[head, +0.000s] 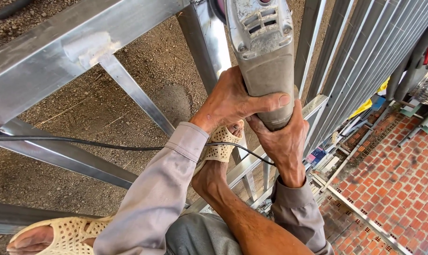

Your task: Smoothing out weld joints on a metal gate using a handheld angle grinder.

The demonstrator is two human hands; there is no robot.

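A dusty grey angle grinder (263, 52) points away from me, its head at the top edge over a metal tube (204, 38) of a steel frame. My left hand (233, 101) wraps the grinder's body from the left, thumb across its rear. From the right and below, my right hand (282, 141) clasps the rear end. The grinder's black cord (81, 142) runs off to the left. Both arms wear grey sleeves.
My feet in cream woven sandals (221, 144) rest on the frame's bars (58, 156); another sandal (65, 233) is at bottom left. Gravelly ground (143, 66) lies below. At right are ribbed metal sheets (374, 47) and a red brick-paved floor (398, 179).
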